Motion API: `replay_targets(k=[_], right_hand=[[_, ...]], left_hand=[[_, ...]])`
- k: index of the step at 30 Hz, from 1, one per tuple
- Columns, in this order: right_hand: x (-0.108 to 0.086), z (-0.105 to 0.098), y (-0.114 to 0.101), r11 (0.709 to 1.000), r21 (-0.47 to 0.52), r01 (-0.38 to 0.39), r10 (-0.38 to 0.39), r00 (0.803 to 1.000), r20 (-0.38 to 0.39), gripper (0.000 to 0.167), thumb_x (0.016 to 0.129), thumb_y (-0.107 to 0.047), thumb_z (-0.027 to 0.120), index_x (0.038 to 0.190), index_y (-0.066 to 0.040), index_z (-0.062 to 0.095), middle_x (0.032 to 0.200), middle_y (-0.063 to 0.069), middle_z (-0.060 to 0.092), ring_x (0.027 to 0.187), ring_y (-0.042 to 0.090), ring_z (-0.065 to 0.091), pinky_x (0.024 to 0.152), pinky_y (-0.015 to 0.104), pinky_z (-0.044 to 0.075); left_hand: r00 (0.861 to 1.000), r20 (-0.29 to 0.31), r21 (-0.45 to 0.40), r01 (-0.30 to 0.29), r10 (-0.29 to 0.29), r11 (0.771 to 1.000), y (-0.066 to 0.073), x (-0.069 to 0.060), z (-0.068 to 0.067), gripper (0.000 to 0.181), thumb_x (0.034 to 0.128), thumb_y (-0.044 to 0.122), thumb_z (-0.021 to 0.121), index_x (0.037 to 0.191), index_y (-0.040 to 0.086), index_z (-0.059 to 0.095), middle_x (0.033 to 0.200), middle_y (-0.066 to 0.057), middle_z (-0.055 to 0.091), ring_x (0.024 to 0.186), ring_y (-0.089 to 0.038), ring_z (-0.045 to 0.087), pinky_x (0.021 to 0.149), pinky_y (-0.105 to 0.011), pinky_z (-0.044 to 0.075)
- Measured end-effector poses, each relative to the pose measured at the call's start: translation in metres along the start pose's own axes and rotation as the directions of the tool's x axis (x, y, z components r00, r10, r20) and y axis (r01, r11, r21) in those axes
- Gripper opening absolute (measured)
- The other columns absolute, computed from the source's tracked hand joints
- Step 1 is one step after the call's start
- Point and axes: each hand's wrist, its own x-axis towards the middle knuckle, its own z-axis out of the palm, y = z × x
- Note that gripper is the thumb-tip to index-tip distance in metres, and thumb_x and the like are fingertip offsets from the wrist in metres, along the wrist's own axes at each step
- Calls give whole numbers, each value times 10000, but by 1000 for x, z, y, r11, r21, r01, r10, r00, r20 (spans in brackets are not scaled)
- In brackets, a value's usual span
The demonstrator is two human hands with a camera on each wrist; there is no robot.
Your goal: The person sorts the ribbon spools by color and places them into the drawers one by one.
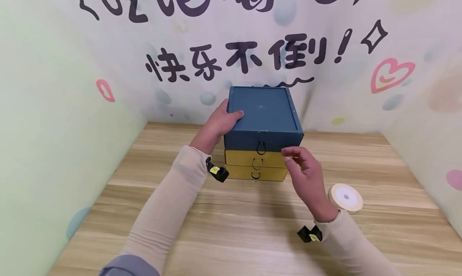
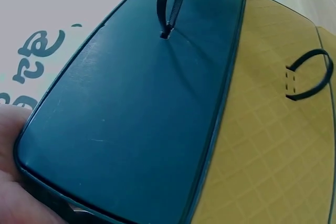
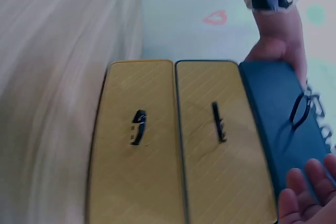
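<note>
A box of stacked drawers stands against the back wall: a blue top drawer (image 1: 240, 140) beneath a blue lid (image 1: 263, 107), and two yellow drawers (image 2: 262, 119) below it. Each front bears a black loop pull (image 3: 300, 111). My left hand (image 1: 223, 121) grips the box's upper left side, thumb over the lid's edge; its other fingers are partly hidden behind the box. Just off the front right corner hovers my right hand (image 1: 306, 171), its fingers loosely bent and holding nothing. In the right wrist view its fingertips (image 3: 299, 182) appear beside the blue front.
A roll of pale ribbon (image 1: 345, 197) lies on the wooden table (image 1: 231, 228), to the right of my right wrist. Behind the box rises a white wall (image 1: 202, 95) with black lettering. Walls also stand at both sides.
</note>
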Motion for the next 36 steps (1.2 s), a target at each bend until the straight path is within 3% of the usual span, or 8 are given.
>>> replay_targets(k=[2, 4, 8, 19, 25, 30, 36], right_hand=[[0, -3, 6, 991, 5, -136, 136, 990, 21, 198, 1028, -112, 532, 1150, -8, 647, 1134, 122, 664, 1057, 167, 606, 901, 196, 475], [-1, -6, 13, 970, 0, -243, 242, 969, 45, 249, 1046, -186, 507, 1157, -2, 632, 1145, 131, 657, 1070, 195, 606, 893, 213, 487], [-2, -7, 22, 926, -10, -377, 376, 923, 85, 291, 1049, -228, 489, 1147, 12, 622, 1153, 147, 645, 1075, 231, 595, 875, 265, 494], [-8, 4, 35, 833, 65, -550, 523, 820, 231, 285, 1034, -146, 492, 1179, 77, 593, 1172, 214, 616, 1063, 297, 618, 850, 351, 526], [-13, 11, 44, 777, 109, -620, 561, 760, 329, 388, 1063, -217, 454, 1244, 112, 552, 1224, 226, 593, 1093, 319, 601, 880, 402, 527], [-18, 17, 54, 728, 89, -680, 589, 686, 428, 587, 1069, -424, 401, 1269, 110, 542, 1243, 252, 590, 1092, 358, 601, 878, 419, 528], [-19, 26, 64, 631, 96, -770, 592, 558, 582, 844, 1006, -648, 333, 1313, 122, 492, 1234, 234, 610, 1054, 331, 646, 887, 413, 534]], left_hand=[[1000, -3, 8, -1, 1, 1000, 0, 0, 0, 695, 1032, 274, 538, 1602, 191, 150, 1592, -87, 289, 1407, -286, 348, 1121, -433, 317], [1000, -3, 17, -2, 2, 1000, 0, 0, 0, 697, 1033, 273, 536, 1603, 189, 143, 1594, -89, 286, 1408, -287, 345, 1123, -433, 314], [1000, 4, 28, -1, 1, 1000, 1, 0, 1, 696, 1034, 271, 533, 1602, 188, 140, 1591, -92, 291, 1405, -291, 352, 1123, -435, 315], [999, 30, 108, 8, -11, 994, 4, -2, -2, 727, 1040, 301, 514, 1606, 168, 77, 1615, -90, 236, 1434, -274, 301, 1143, -425, 286], [1000, 20, 97, 15, -17, 995, 5, -2, 0, 717, 1041, 296, 514, 1606, 171, 90, 1611, -85, 249, 1426, -271, 318, 1137, -419, 299], [1000, 12, 92, 16, -18, 996, 4, -1, 0, 708, 1041, 295, 516, 1603, 170, 104, 1604, -90, 263, 1416, -281, 335, 1131, -428, 309], [1000, 9, 91, 10, -10, 996, 3, 0, 0, 706, 1039, 298, 520, 1602, 172, 113, 1600, -90, 272, 1407, -281, 348, 1124, -429, 319]])
